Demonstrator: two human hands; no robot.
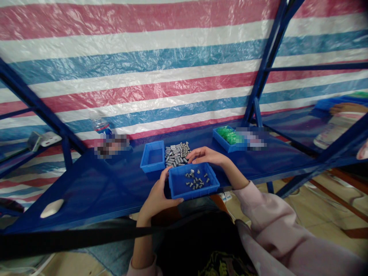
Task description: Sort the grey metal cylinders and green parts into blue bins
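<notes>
A blue bin [178, 184] with several small metal screws lies at the table's front edge. My left hand [157, 196] grips its left side, thumb along the front. Behind the bin is a pile of grey metal cylinders [174, 155]. My right hand [204, 155] reaches over the bin's back edge to the pile's right side, fingers bent and close together; whether anything is between the fingertips is too small to tell. Left of the pile sits a second blue bin [153, 155], with nothing visible inside.
A blue bin of green pieces [227, 134] stands at the back right. A bottle [102, 126] is at the back left, a white mouse [52, 208] at the front left. Blue metal posts [260, 82] frame the table [109, 184]. Another person's hand [346, 109] shows far right.
</notes>
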